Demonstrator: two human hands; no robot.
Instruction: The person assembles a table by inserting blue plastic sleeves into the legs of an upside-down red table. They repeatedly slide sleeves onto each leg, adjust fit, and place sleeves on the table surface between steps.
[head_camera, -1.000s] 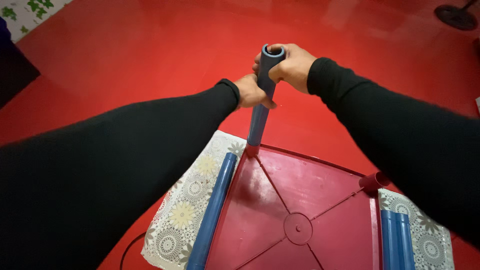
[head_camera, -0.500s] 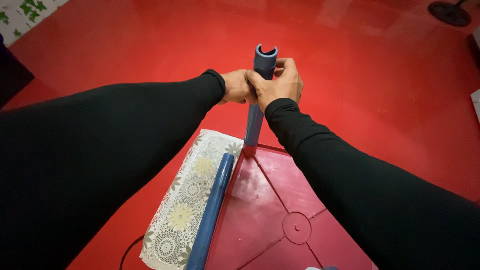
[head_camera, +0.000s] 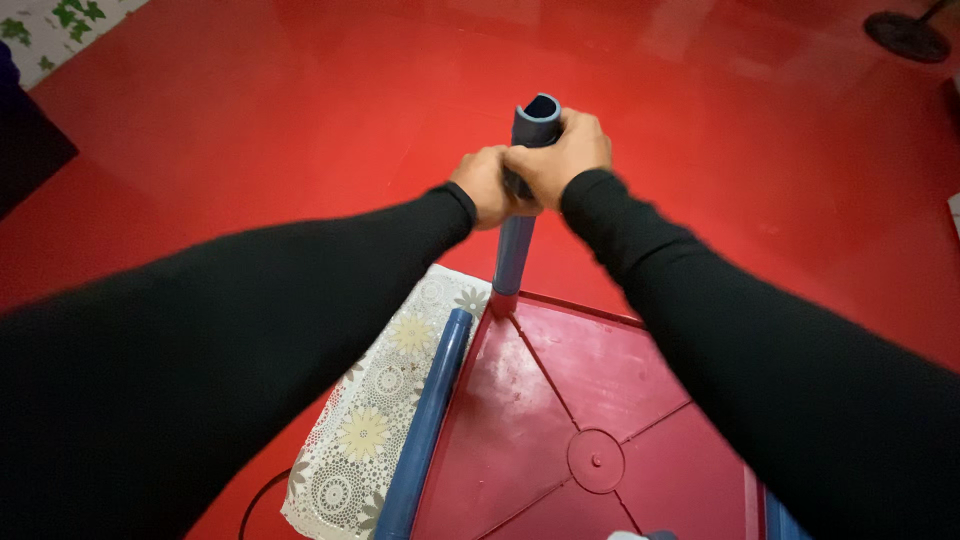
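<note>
A lace cloth (head_camera: 375, 420) lies near left on the red floor (head_camera: 250, 120); a fan base (head_camera: 908, 36) stands far right.

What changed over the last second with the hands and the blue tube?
The right hand shifted its grip at the top of the upright tube, its arm swinging in across the red panel. The left hand stayed clamped just below it. The tube still stands in the panel's corner; the loose tube and lace cloth lie as before.

A home room: glossy red floor (head_camera: 250, 150), lace floral cloth (head_camera: 375, 430), standing fan base (head_camera: 908, 36).
</note>
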